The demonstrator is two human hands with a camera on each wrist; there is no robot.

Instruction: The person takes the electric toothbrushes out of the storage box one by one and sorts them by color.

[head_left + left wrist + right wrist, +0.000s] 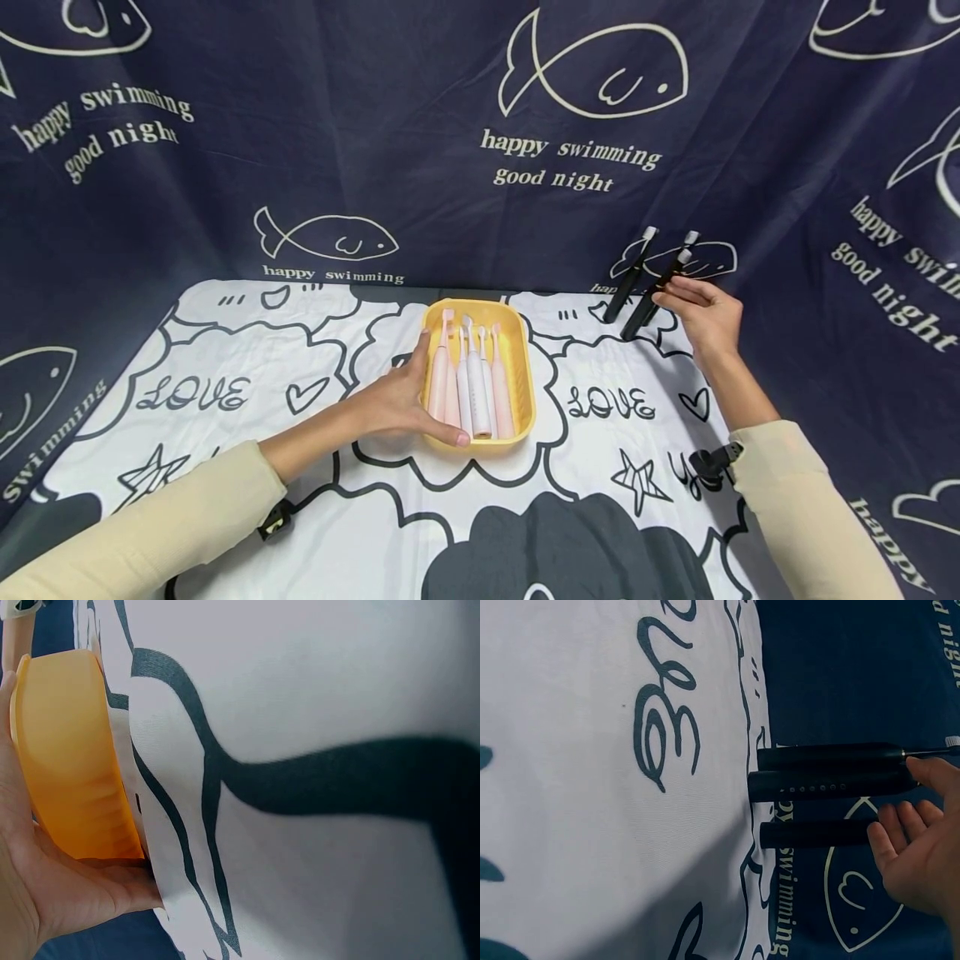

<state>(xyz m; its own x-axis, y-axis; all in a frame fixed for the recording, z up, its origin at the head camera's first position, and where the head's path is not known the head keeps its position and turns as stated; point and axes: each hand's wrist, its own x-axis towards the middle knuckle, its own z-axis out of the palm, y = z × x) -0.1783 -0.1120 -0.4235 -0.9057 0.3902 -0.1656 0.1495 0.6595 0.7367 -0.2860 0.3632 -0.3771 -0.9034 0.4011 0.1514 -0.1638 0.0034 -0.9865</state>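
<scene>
The left hand (397, 404) grips the basket (527, 375) from eight o'clock, thumb along its near rim towards six and fingers along its wall up towards ten. Inside lie pink brushes (439, 383) and white brushes (477, 392), heads towards twelve, with a bare strip at three. At two o'clock from the basket, three black brushes (649, 304) stand on end at the back of the cloth (352, 542), just in front of the backdrop (420, 167). The right hand (703, 317) comes in to them from four o'clock; its thumb is at the top of the nearest handle and its bent fingers are by the top of the one beside it, but I cannot tell whether it pinches either or only touches them. The third stands slightly apart, at ten o'clock from the nearest. Such tall, narrow handles probably tip easily, so the right hand does best to move slowly, take hold below the neck rather than by the bristles, and bring any push straight down or up, not sideways. Fingertips so close to two handles could easily nudge one into the other. The left hand should hold the basket level and steady, lest its load slide.
</scene>
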